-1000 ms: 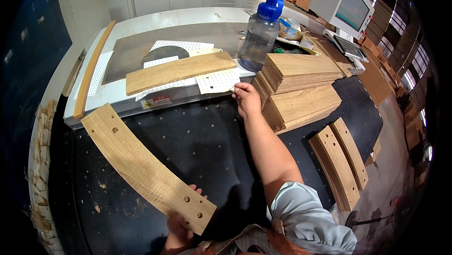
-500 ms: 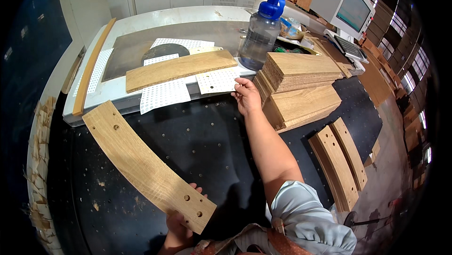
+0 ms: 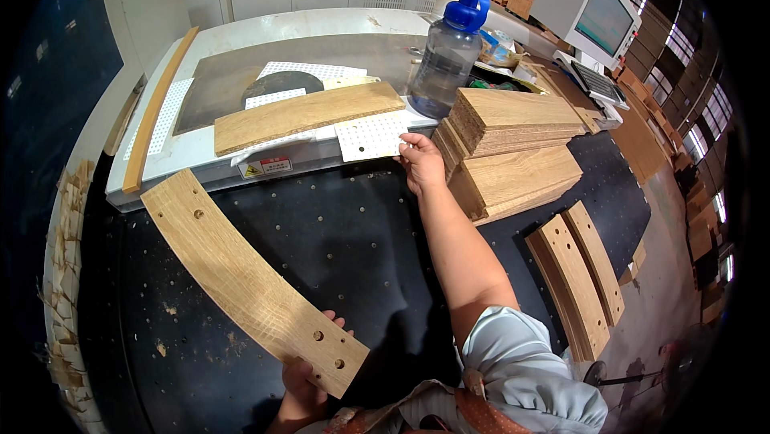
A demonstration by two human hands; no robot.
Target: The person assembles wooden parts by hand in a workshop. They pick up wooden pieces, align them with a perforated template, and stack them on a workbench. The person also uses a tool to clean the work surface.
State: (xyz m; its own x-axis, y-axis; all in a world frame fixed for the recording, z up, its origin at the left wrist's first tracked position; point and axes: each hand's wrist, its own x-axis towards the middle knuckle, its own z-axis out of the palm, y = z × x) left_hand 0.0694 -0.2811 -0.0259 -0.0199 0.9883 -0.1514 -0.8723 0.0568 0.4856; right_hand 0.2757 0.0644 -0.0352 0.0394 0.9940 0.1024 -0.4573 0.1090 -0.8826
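Observation:
My left hand (image 3: 303, 386) grips the lower end of a curved wooden board (image 3: 249, 273), its thumb on the near edge and its fingertips showing past the far one. The board has several drilled holes at both ends and is held tilted above the black table. With its fingers pinched, my right hand (image 3: 422, 163) takes the right edge of a white dotted sheet (image 3: 372, 139), which hangs over the white platform's front edge. Behind that sheet, a gently curved wooden board (image 3: 309, 117) without visible holes lies on the platform.
Stacked wooden boards (image 3: 517, 169) stand right of my right hand, beside a blue-capped water bottle (image 3: 445, 57). Two curved, drilled pieces (image 3: 569, 273) lie farther right on the black table (image 3: 321, 241). A long wooden strip (image 3: 160, 113) rests at the platform's left; a monitor (image 3: 597, 17) stands back right.
The dotted sheet hanging below the flat board has lifted back onto the platform, uncovering warning labels on the front edge. Both hands have stayed nearly in place.

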